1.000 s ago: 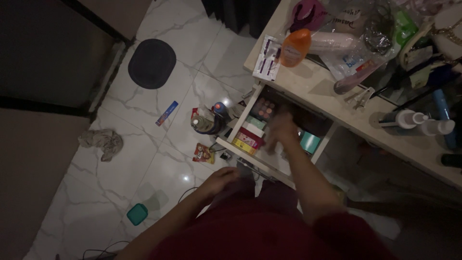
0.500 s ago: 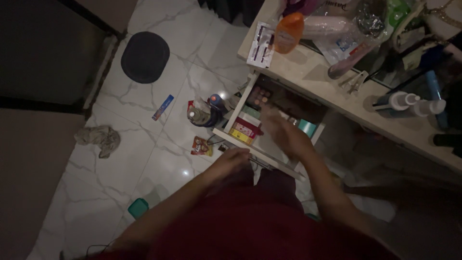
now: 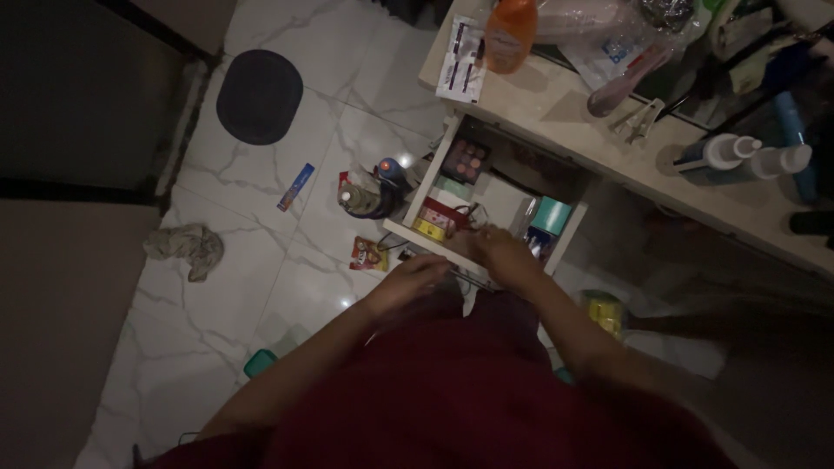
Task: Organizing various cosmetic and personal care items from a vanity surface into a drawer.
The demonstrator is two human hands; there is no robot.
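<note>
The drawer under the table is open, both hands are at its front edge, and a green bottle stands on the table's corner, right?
Not quite. The head view shows the bottle on the table corner is orange, not green. The drawer is open, with the left hand and right hand at its front edge.

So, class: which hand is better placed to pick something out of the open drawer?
Probably the right hand: it hovers over the open drawer and its contents. The left hand sits outside, at the drawer's front edge.

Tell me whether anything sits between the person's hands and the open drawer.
Nothing visible does. The left hand and the right hand are both at the front edge of the open drawer, with no object between them and it.
</note>
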